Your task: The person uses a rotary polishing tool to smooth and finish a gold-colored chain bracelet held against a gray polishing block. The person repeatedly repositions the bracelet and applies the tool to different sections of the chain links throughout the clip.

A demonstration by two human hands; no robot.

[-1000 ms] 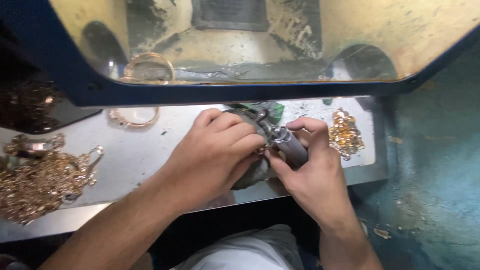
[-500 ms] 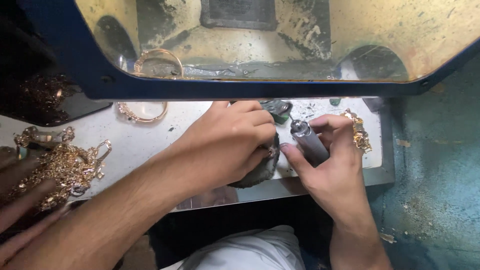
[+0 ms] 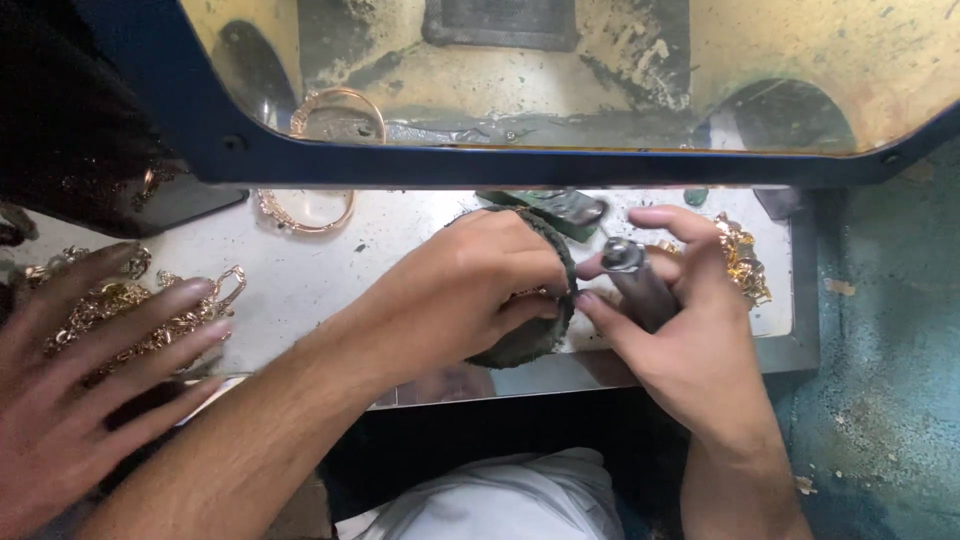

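The left hand [image 3: 470,285] is curled shut over a dark round pad [image 3: 535,335], with a small piece of gold jewellery [image 3: 528,294] pinched under its fingertips; only a sliver of gold shows, so its shape cannot be told. The pad peeks out from under the palm at about five o'clock of the hand. Just beside it, at three o'clock, the right hand [image 3: 690,340] is wrapped closed round a grey metal handpiece [image 3: 635,280], thumb and forefinger gripping near the tip. The tool's long axis runs from roughly four o'clock up to ten o'clock, its round silvery head aimed toward the left hand's fingertips, close to the gold piece; whether it touches cannot be told.

Both hands work on a pale metal bench top [image 3: 340,270]. At two o'clock of the right hand lies a heap of gold chain [image 3: 745,262]. At ten o'clock of the left hand a gold bangle [image 3: 305,212] lies flat under a blue-framed glass shield [image 3: 540,165]. Far out at nine o'clock, another person's hand [image 3: 75,400] rests spread over a pile of gold jewellery [image 3: 130,310].
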